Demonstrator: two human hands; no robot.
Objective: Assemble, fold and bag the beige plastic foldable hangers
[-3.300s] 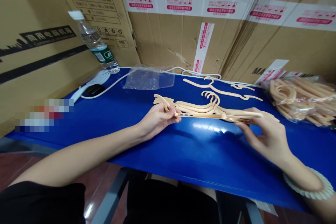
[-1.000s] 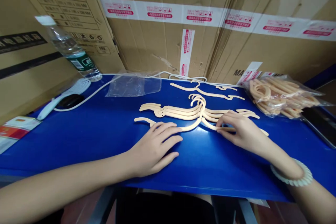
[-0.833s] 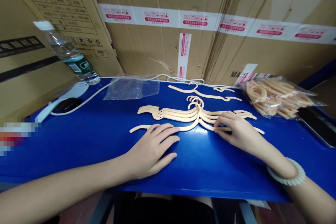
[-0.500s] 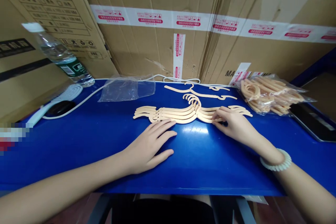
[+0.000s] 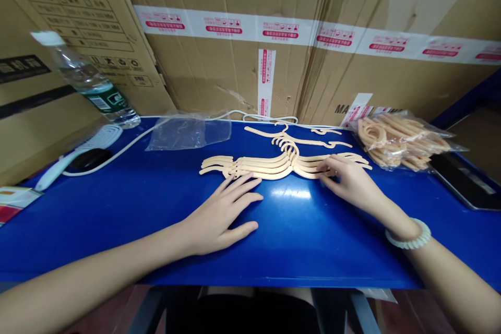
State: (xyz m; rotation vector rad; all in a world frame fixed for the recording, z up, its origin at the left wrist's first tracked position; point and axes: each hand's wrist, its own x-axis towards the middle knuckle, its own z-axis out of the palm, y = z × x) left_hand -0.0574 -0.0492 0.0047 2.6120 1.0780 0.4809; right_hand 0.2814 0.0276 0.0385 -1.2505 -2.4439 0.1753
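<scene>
Several nested hangers (image 5: 270, 170) form one close row mid-frame, the front one (image 5: 276, 177) now drawn in against the rest; left hand (image 5: 219, 214) at its edge, fingers apart, right hand (image 5: 352, 182) with fingers curled at it, grip unclear.

“MA” (image 5: 342, 109) on rear carton (image 5: 219, 70), “机箱” (image 5: 29, 65), recycling sign (image 5: 134, 64) on left carton (image 5: 47, 78)

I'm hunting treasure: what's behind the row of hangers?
Behind the row of hangers are a separate hanger, a small piece, then a cardboard box. The right hand covers part of the row; anything beyond the box is hidden.
</scene>
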